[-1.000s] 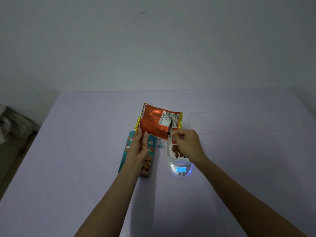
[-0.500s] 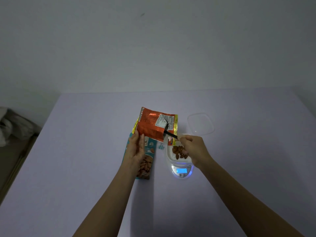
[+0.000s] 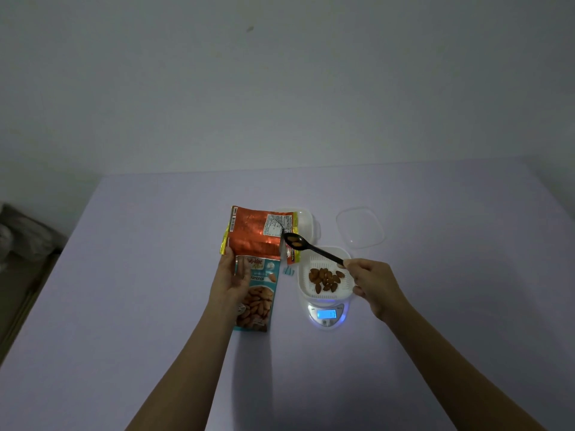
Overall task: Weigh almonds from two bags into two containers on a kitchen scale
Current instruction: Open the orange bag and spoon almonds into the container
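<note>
Pale lilac tabletop (image 3: 124, 306) fills the view under your arms, with a plain grey wall beyond it. Your left hand (image 3: 231, 279) grips the lower edge of the orange foil bag (image 3: 253, 236) and holds it upright, off the table. Beneath that hand, a teal almond bag (image 3: 256, 298) lies flat, its printed front facing up.

Your right hand (image 3: 371, 283) pinches the end of a black spoon (image 3: 314, 248). The handle runs away from that hand, up and toward your left hand. Its bowl sits just beside the orange bag's torn corner and carries an almond (image 3: 295, 243); whether there is a second one I cannot tell.

Between your hands, nearer the right, a white container (image 3: 303, 275) stands on the kitchen scale (image 3: 326, 315), with a small heap of almonds (image 3: 325, 279) inside. The scale's display glows blue on the side facing you; the digits are too small to read. A small blue clip (image 3: 287, 271) lies on the table between the teal bag and the container.

Beyond your right hand lies a clear lid (image 3: 359, 227). A second white container (image 3: 309, 223) shows partly behind the orange bag.
</note>
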